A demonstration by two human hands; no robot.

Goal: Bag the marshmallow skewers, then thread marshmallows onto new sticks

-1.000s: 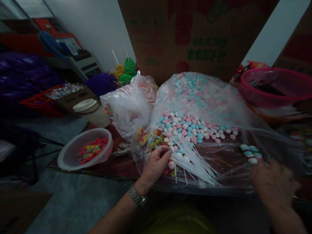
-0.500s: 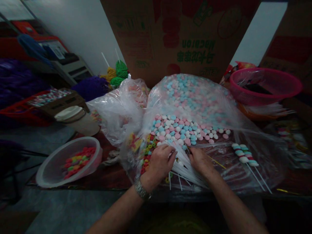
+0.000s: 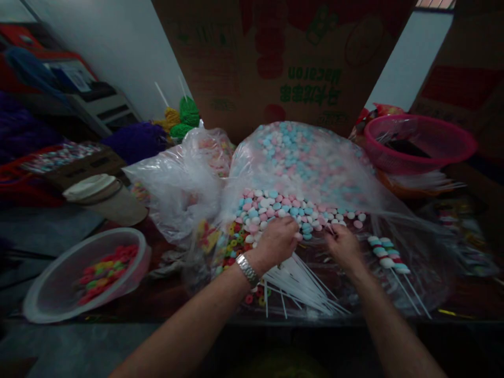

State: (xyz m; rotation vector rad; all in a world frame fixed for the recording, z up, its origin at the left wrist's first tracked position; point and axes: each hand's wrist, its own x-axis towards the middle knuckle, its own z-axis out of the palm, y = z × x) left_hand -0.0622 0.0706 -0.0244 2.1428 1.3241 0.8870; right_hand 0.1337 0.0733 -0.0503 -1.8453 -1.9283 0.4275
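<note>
My left hand [image 3: 279,239], with a metal watch [image 3: 247,268] on its wrist, is at the near edge of a spread of pink, white and blue round candies [image 3: 271,203]. Its fingers curl inward, and what they hold is hidden. Just to the right, my right hand [image 3: 343,245] has thumb and finger pinched together by the candies, on something too small to make out. White sticks [image 3: 305,289] lie in a fanned bundle below my hands. Two finished candy skewers [image 3: 388,254] rest on the clear plastic to the right.
A large clear bag of candies [image 3: 303,152] stands behind, before a cardboard box [image 3: 244,68]. At left are a bowl of ring candies [image 3: 43,294] and a lidded pail [image 3: 122,202]. A pink basket [image 3: 421,163] stands at right.
My left hand has moved right and slightly up, uncovering more of the white sticks. My right hand has shifted right and up, away from the sticks. The view has shifted slightly.
</note>
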